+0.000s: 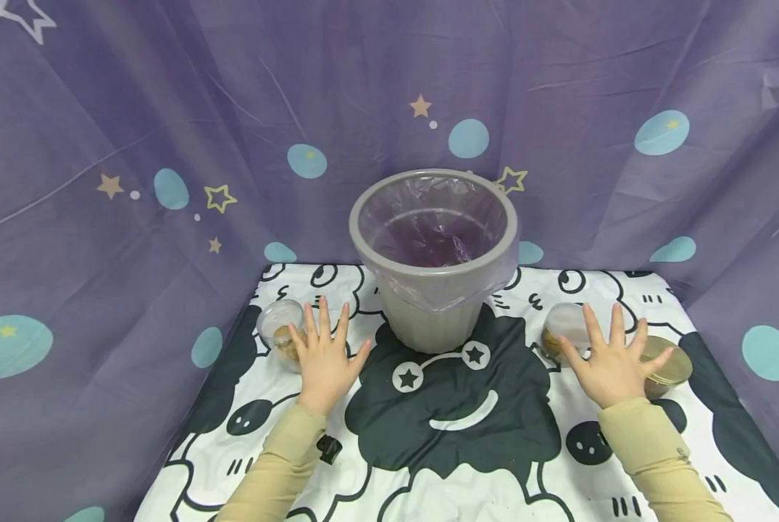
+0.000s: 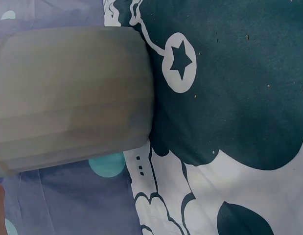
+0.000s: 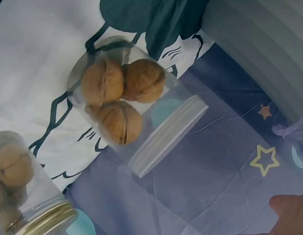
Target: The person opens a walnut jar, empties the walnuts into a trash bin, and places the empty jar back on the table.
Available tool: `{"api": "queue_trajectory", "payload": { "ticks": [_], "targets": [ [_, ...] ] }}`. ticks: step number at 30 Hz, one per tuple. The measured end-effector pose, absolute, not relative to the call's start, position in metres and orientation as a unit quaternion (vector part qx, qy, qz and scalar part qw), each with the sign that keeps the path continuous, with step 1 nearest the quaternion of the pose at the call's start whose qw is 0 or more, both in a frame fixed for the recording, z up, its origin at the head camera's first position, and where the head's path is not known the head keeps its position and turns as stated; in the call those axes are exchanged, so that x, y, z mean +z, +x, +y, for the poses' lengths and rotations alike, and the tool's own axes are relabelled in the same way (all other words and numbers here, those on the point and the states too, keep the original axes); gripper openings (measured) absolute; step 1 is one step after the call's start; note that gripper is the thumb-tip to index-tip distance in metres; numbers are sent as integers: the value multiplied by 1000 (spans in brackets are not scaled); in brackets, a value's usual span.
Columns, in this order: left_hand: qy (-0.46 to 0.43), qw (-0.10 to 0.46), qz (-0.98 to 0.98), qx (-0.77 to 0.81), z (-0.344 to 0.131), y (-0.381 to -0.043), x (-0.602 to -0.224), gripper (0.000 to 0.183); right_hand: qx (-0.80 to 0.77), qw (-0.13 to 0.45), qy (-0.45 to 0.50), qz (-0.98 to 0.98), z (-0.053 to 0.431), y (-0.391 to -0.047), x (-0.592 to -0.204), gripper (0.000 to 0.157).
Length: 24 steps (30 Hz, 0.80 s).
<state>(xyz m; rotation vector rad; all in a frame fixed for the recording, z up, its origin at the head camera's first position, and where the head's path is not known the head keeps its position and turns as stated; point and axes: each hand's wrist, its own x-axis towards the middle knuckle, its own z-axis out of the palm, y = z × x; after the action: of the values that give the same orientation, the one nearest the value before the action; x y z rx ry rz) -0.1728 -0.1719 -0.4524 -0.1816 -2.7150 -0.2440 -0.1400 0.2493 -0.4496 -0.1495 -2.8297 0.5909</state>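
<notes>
My left hand [image 1: 327, 362] is spread, palm down, with straight fingers and nothing held. In the head view it overlaps the edge of a clear jar [image 1: 278, 317] with tan contents. My right hand [image 1: 614, 366] is spread the same way, in front of two jars. One clear jar [image 3: 171, 137] has a whitish lid and three walnuts [image 3: 145, 81] inside. The other jar [image 3: 46, 188] has a gold lid [image 1: 672, 362] and several walnuts. Whether either hand touches a jar I cannot tell. Between the hands stands a grey bin [image 1: 422, 326].
A translucent bag [image 1: 422, 217] lines the bin and folds over its rim. The cloth [image 1: 454, 449] underneath has a black-and-white cartoon print. Purple curtains [image 1: 363, 72] with stars and blue ovals hang behind and on both sides. A small black object [image 1: 328, 449] sits by the left sleeve.
</notes>
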Motion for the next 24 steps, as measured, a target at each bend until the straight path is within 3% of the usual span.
{"api": "queue_trajectory", "payload": {
  "ticks": [13, 24],
  "targets": [
    [-73, 216, -969, -91, -173, -174, -455, 74, 206, 121, -46, -970, 240, -140, -452, 73],
    [-64, 191, -976, -83, -174, -176, -454, 74, 209, 123, -44, -969, 235, -141, -454, 73]
  ]
}}
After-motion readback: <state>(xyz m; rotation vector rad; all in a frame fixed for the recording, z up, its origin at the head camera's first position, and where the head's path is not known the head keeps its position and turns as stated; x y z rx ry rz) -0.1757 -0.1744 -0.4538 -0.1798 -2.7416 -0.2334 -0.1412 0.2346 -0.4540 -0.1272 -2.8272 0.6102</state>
